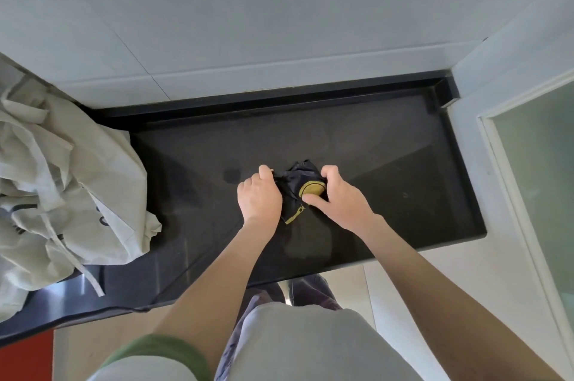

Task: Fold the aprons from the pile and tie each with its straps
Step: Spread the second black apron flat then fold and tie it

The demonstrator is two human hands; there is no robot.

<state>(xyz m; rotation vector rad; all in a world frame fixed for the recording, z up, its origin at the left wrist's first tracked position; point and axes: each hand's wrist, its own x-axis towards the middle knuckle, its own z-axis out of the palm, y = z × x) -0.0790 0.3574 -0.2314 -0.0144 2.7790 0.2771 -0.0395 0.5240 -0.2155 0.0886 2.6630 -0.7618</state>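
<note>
A small folded black apron (299, 183) with a round yellow print lies bunched on the black counter (388, 182), in the middle of the view. My left hand (259, 197) is curled at the bundle's left side and pinches a thin dark strap there. My right hand (337, 194) grips the bundle from the right, thumb pressed just below the yellow print and fingers wrapped over its far edge. A thin dark strap trails from the bundle toward the counter's front edge at lower left.
A pile of pale grey aprons (62, 194) with loose straps fills the counter's left end and hangs over its front edge. A tiled wall (279, 23) rises behind the counter. A frosted glass panel (540, 178) stands at the right.
</note>
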